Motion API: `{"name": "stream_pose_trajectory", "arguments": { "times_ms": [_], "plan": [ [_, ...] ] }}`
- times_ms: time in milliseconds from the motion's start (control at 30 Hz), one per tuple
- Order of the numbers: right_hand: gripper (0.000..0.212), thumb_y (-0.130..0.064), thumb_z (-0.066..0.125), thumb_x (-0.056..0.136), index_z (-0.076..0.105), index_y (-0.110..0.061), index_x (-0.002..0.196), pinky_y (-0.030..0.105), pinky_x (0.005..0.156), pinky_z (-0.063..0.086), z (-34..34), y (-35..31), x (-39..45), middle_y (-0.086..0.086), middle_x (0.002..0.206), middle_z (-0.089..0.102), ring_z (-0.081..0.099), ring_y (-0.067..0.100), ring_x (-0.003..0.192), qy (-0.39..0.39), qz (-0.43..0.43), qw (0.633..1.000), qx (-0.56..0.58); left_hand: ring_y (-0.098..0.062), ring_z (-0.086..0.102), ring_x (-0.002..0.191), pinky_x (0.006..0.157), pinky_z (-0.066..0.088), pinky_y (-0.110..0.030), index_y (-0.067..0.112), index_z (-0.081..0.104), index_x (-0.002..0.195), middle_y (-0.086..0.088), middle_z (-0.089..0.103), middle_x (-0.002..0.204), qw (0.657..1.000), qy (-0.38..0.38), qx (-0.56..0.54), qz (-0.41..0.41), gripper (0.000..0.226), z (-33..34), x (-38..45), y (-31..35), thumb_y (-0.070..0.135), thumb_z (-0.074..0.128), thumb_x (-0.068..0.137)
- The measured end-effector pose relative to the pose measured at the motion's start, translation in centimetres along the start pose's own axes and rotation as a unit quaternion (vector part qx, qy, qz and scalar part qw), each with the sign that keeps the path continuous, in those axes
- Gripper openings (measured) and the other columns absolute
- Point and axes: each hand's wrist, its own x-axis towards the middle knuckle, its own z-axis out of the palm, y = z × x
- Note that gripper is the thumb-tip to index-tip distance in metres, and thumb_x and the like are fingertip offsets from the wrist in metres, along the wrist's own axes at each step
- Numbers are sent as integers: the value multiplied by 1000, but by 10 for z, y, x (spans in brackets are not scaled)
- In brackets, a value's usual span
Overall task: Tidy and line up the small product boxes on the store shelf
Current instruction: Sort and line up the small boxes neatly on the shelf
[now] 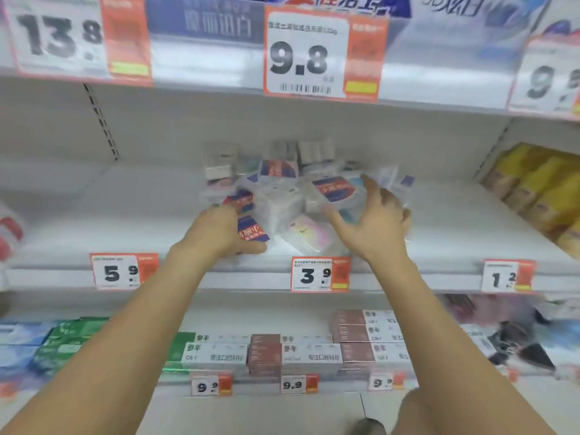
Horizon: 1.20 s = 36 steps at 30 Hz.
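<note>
A jumbled heap of small clear product boxes (282, 196) with blue and red labels lies on the middle white shelf (125, 215), some tilted, some stacked at the back. My left hand (216, 230) is at the heap's left front, its fingers and thumb around a box with a blue and red label (251, 232). My right hand (381, 218) is at the heap's right side with fingers spread and relaxed, touching the boxes there. The picture is blurred, so single boxes are hard to tell apart.
Price tags (320, 274) hang on the shelf's front edge. Yellow packs (539, 189) stand on the same shelf at the far right. Toothpaste boxes (314, 353) fill the shelf below. The upper shelf edge carries a large price tag (307, 54).
</note>
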Motion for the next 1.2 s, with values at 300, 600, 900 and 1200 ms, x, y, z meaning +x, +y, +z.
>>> {"name": "stream_pose_trajectory", "arguments": {
  "times_ms": [300,600,900,1200],
  "plan": [
    [74,-68,59,71,54,-18,125,45,98,27,20,-2,26,9,105,71,58,33,109,61,50,997,8,-29,56,82,70,42,-29,9,66,108,-11,66,98,981,166,-80,-66,45,-37,5,10,37,78,75],
    [42,-27,80,72,58,-19,107,27,79,54,-18,4,37,7,105,68,67,16,87,69,62,924,371,-18,60,63,45,43,-15,17,65,88,0,66,76,938,216,-273,11,10,-55,-11,47,22,72,83],
    [44,-25,67,84,39,-17,117,31,48,48,-89,121,45,9,83,68,62,16,43,107,216,883,403,-16,69,73,62,55,-28,19,69,88,-1,74,82,882,47,-465,63,12,11,-7,165,10,70,80],
    [44,-29,74,81,45,-24,113,46,71,60,-117,209,39,-4,69,64,66,20,53,159,276,891,325,-26,65,98,82,53,-33,14,48,122,-5,69,102,935,23,-337,106,55,118,28,305,32,72,76]
  ]
}}
